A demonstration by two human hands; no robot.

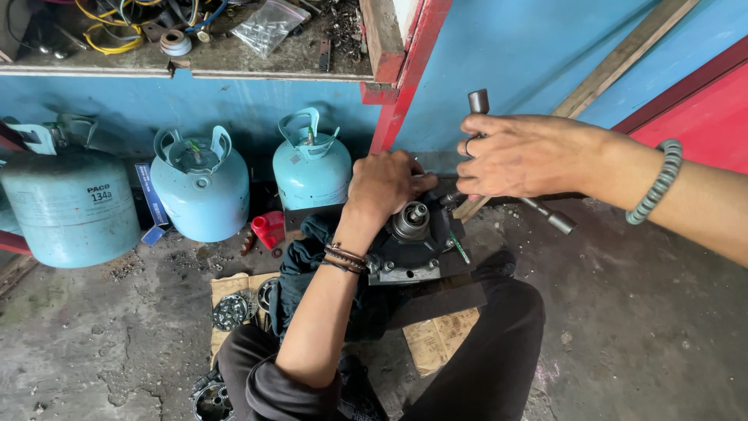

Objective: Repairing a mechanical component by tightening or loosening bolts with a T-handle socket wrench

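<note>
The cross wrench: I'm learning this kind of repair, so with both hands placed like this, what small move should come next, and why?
Probably a short turn of the cross wrench by the right hand, if its lower socket is seated, which the hand hides. That hand grips the wrench over the top edge of the metal compressor body, while the left hand presses on the body, seemingly bracing it on the floor.
</note>
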